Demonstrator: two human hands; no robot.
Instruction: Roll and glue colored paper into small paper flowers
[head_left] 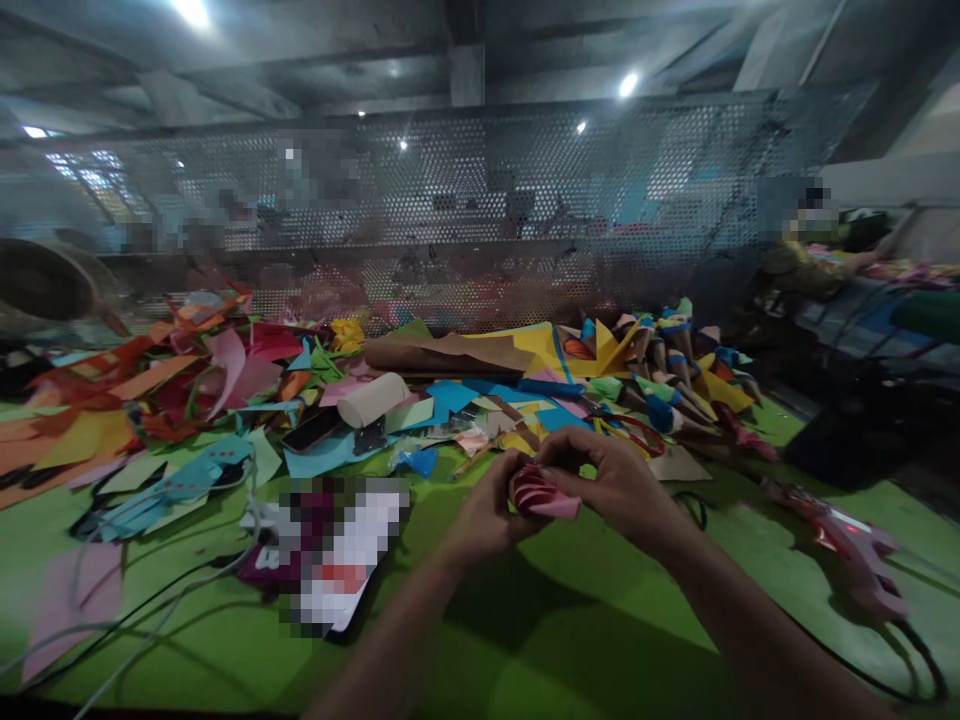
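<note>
Between my two hands is a pink rolled paper flower point(541, 494), its layers curled in a spiral with a loose flap toward the right. My left hand point(495, 505) wraps its fingers around the flower's left side. Thumb and fingers of my right hand point(611, 485) pinch its upper right edge. Both hands are raised above the green tabletop point(540, 640), which shows their shadow. A pink glue gun point(851, 550) with a small red light lies to the right of my right arm.
A phone point(356, 555) leans by a purple box at left, among cables point(154, 625). Coloured paper scraps point(225, 375), brown paper point(450, 355) and paper cones point(675, 370) pile up at the back. Behind stands a perforated metal screen point(525, 190). Another person point(806, 265) is at far right.
</note>
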